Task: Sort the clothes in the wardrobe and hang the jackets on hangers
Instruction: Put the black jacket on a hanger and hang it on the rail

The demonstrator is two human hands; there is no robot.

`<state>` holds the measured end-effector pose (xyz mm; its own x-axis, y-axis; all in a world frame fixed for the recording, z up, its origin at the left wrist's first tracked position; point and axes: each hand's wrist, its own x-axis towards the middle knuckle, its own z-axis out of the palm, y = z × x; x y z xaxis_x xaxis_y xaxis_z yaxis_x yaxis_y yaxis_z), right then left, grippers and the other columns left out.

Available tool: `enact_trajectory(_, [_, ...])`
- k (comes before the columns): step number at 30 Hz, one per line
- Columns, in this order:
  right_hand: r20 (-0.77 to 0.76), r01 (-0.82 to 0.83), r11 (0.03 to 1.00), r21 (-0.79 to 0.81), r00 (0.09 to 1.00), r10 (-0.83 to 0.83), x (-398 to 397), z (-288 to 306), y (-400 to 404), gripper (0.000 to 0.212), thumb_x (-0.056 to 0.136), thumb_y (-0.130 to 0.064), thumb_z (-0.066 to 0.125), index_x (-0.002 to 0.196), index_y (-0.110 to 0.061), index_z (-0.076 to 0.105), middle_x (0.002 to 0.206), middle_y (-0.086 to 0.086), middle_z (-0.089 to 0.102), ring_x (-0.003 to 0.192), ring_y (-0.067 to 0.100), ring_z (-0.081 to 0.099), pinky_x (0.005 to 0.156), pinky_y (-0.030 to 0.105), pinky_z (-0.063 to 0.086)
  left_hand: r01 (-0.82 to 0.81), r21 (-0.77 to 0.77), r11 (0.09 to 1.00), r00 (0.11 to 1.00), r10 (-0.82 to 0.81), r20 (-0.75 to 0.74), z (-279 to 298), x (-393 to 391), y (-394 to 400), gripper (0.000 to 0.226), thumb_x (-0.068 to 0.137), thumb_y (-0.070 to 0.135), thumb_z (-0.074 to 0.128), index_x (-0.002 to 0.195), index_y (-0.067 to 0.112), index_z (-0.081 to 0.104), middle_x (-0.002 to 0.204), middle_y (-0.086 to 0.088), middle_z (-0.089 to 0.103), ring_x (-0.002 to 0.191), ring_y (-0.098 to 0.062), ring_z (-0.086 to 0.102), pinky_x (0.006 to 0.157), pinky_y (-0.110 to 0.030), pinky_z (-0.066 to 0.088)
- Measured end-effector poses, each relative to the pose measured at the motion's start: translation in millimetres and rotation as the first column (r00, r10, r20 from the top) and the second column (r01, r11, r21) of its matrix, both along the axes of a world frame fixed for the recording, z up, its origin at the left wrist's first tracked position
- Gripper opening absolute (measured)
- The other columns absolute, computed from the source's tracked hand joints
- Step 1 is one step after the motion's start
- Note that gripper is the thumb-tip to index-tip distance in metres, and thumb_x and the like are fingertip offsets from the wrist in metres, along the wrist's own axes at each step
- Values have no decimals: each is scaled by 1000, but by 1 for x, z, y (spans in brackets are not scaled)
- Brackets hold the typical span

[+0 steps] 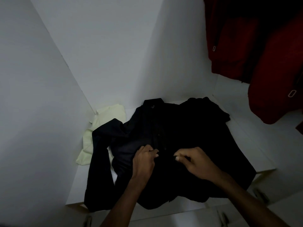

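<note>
Seen from the head camera, the inside of a white wardrobe (101,46) is dim, its panels meeting in a corner above a white shelf (255,145). Spread across that shelf lies a black shirt (164,128) — collar farthest from the hands, front facing up, one long sleeve trailing off the shelf's near edge beyond the left hand. The cloth is too dark to make out buttons clearly. The left hand (144,158) and the right hand (195,159) rest close together on the shirt's lower front, each with fingers curled and pinching the fabric on either side of the placket. Past the left hand, partly under the shirt, lies a pale yellow-green garment (101,117). Up beyond the right hand hang two red jackets (268,79) — white zipper pulls show on them.
</note>
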<state>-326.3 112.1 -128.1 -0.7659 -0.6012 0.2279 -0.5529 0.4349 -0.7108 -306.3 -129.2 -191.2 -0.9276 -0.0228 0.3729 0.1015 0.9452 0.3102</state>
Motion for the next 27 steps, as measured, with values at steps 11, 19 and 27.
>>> enact_trajectory(11, [-155,88,938,334,987,-38,-42,-23,-19,40,92,-49,65,127,-30,60,120,-11,57,113,11,51,92,30,37,32,36,999,977,-23,-212,13,7,1,21,90,23,59,97,29,77,88,12,63,78,-13,53,67,-28,45])
enact_trajectory(19, [-201,-80,955,286,969,142,-57,-33,-17,19,95,-7,65,105,-20,75,88,-12,56,86,2,56,78,17,49,25,92,995,947,6,-322,6,20,5,24,91,16,58,94,23,82,91,11,72,83,-9,61,80,-24,48])
enact_trajectory(27, [-392,137,982,130,917,-76,-41,-53,-40,31,85,10,64,103,-11,78,90,2,63,82,20,57,73,33,50,93,190,977,954,-33,-298,22,14,10,17,98,10,57,89,19,68,86,10,66,78,-8,61,73,-24,52])
